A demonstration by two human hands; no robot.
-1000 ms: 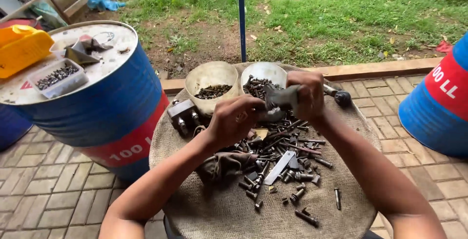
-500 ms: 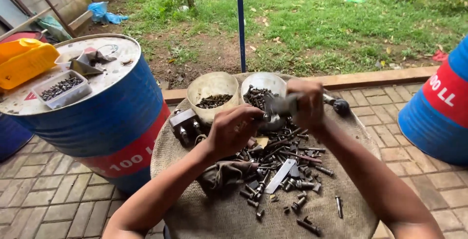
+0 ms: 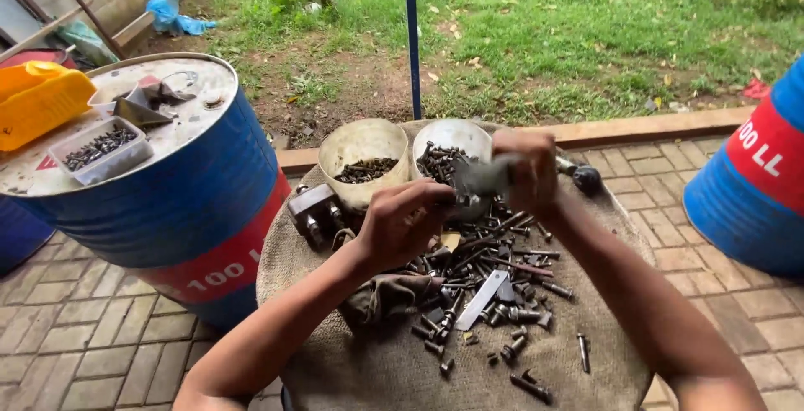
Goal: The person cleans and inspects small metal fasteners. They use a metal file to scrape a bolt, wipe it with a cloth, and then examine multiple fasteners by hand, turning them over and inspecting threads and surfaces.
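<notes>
Outdoors on brick paving (image 3: 75,336) beside grass, a round burlap-covered table (image 3: 377,369) holds scattered dark metal bolts (image 3: 486,277) and two white tubs (image 3: 362,144). The left hand (image 3: 402,222) pinches a small part; the right hand's (image 3: 528,172) fingers grip a grey metal tool (image 3: 479,175).

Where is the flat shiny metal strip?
In the head view, the flat silver metal strip lies slanted in the pile of dark bolts on the burlap-covered table, below both hands and right of the crumpled brown rag.
</notes>
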